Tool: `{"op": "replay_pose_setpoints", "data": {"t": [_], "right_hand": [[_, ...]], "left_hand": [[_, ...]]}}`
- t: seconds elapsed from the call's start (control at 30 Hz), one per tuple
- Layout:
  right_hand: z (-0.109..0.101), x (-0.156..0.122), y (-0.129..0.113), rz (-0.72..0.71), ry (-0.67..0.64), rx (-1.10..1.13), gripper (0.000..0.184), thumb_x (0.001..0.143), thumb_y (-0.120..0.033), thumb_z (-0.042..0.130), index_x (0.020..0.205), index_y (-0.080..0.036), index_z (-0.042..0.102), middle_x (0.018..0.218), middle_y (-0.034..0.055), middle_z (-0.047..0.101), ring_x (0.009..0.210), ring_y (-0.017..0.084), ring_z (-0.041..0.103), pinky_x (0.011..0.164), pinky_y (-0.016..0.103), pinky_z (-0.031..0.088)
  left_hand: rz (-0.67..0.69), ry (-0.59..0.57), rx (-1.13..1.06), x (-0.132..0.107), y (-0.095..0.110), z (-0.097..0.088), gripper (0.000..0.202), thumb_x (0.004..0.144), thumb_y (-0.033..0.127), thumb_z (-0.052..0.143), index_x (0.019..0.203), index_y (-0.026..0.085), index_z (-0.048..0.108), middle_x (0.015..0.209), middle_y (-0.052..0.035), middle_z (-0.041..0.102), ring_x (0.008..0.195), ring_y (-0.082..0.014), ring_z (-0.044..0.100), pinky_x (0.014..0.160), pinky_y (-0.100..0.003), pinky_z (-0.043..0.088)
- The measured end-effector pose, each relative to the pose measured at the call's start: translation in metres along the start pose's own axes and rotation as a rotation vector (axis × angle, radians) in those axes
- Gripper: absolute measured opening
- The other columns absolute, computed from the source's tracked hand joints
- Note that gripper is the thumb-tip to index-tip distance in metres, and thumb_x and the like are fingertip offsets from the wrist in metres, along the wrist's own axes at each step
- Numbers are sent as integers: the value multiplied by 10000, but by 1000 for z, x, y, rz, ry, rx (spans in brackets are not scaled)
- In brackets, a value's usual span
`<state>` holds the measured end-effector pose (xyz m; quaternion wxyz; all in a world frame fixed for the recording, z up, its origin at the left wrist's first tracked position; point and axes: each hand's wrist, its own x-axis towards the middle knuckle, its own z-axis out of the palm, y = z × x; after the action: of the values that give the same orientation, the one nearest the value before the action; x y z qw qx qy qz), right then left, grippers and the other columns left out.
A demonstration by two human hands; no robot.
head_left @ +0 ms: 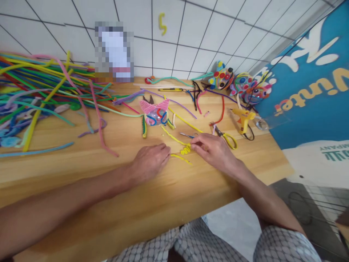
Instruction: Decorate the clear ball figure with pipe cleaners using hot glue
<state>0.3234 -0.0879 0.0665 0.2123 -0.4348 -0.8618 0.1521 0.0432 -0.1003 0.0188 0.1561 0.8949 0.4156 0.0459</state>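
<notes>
Near the middle of the wooden table my right hand (214,151) pinches the end of a yellow pipe cleaner (185,149), bent there into a tight wavy coil. My left hand (149,161) is closed, with its fingertips low over the table. From them a straight yellow pipe cleaner length (180,158) sticks out to the right; whether it joins the coiled one, I cannot tell. Just beyond the hands lies a clear plastic ball figure (156,117) with pink ears, blue and red loops and green-yellow legs. Small scissors (188,135) lie partly behind my right hand.
Many coloured pipe cleaners (51,91) are heaped at the left. Yellow-handled scissors (229,140) and a yellow glue gun (243,118) with a cable lie right. Decorated ball figures (222,77) stand at the back near the tiled wall (174,40), by a yellow cutter knife (171,89).
</notes>
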Motion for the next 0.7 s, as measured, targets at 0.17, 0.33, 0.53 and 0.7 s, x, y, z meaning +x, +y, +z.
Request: {"op": "replay_pose_setpoints", "data": {"t": [0.17,0.33,0.53,0.7], "right_hand": [[24,36,-14,118,-177,-232,95,1073,-237,724,1097,-170,788,1054,123,833,1015,276,774,895,363,527],[48,53,-24,129,-321,-450,176,1108,-221,632,1101,-125,779,1075,186,805,1033,316,731,885,403,495],[34,35,-13,-123,-144,-175,135,1041,-143,643,927,-207,680,900,77,744,861,242,668,795,361,452],[18,29,-17,-173,-68,88,156,1059,-150,641,935,-240,614,855,6,692,782,185,625,772,324,450]], "left_hand": [[74,116,-107,1,-5,5,100,1103,213,636,1048,186,715,980,-60,795,894,-225,771,727,-310,518],[205,336,-229,-8,-12,16,196,1111,199,592,952,191,704,858,-30,756,775,-178,720,713,-286,500],[9,341,-691,-8,-9,3,218,1067,235,584,906,186,724,775,-5,725,694,-138,635,675,-248,479],[-286,259,-1229,-1,-7,-12,296,1028,467,642,958,184,690,763,17,688,541,-99,524,516,-221,416]]}}
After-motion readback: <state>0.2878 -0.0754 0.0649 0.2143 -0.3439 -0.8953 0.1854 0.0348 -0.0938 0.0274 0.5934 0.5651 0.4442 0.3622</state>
